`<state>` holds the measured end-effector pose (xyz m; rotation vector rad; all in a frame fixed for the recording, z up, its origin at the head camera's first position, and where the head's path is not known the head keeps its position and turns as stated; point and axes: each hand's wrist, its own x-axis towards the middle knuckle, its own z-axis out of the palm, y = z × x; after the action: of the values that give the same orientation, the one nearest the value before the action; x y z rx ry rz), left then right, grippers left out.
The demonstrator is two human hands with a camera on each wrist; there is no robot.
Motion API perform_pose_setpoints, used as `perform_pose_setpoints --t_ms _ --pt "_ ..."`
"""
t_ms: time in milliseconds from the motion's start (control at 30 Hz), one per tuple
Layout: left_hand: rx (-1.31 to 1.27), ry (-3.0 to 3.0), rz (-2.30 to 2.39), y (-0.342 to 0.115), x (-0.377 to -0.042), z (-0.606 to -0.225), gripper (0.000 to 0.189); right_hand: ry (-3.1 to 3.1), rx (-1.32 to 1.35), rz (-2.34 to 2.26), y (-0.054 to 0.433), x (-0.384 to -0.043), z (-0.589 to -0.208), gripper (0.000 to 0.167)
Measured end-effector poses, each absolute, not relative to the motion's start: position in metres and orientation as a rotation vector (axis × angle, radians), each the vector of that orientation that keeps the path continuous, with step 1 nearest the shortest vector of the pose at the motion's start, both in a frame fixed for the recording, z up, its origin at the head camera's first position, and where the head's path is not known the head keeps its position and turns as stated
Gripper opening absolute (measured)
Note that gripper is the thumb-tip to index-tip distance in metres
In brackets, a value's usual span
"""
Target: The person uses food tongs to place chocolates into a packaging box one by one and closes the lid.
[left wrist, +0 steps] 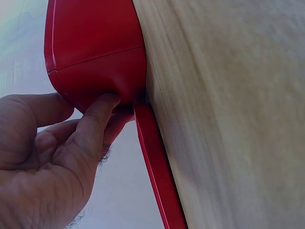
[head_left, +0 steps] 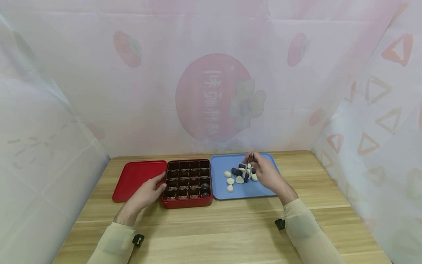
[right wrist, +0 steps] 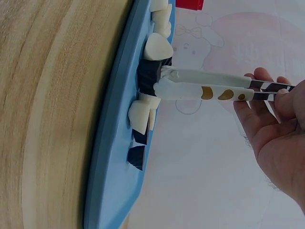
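Observation:
My left hand point(head_left: 149, 190) rests against the left side of a red box point(head_left: 188, 203), fingertips touching its wall. In the left wrist view, the thumb and fingers point(left wrist: 97, 117) lie on the box's rounded corner. Inside is a dark brown divided insert, with two dark chocolates point(head_left: 205, 190) in its right column. My right hand point(head_left: 265, 174) pinches a pair of white tongs point(right wrist: 205, 89) with brown spots and dark handle ends. The tongs' tips point down at a dark chocolate point(right wrist: 149, 76) among white and dark pieces on a blue tray point(head_left: 219, 192).
A flat red lid point(head_left: 135, 181) lies left of the box, close against it. The blue tray sits just right of the box. White chocolates point(head_left: 230, 181) lie loose on the tray's left part. A printed cloth wall point(head_left: 148, 110) stands behind the wooden table point(head_left: 211, 234).

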<state>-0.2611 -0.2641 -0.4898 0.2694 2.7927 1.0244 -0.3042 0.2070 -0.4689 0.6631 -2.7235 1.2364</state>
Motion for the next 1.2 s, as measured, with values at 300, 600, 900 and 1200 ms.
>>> perform_pose_setpoints --t_ms 300,600,900,1200 --pt "0.258 2.788 1.026 -0.265 -0.261 -0.489 0.065 -2.722 0.661 1.251 0.206 -0.304 -0.471 0.031" --pt "0.260 2.784 1.029 -0.264 -0.261 -0.490 0.065 -2.726 0.652 1.220 0.203 -0.308 -0.483 0.022" --pt "0.273 2.787 1.024 -0.264 -0.262 -0.490 0.065 -2.660 0.585 1.230 0.202 -0.309 -0.484 0.013" --pt "0.264 2.790 1.041 -0.265 -0.262 -0.492 0.064 -2.576 0.572 1.179 0.190 -0.302 -0.465 0.015"
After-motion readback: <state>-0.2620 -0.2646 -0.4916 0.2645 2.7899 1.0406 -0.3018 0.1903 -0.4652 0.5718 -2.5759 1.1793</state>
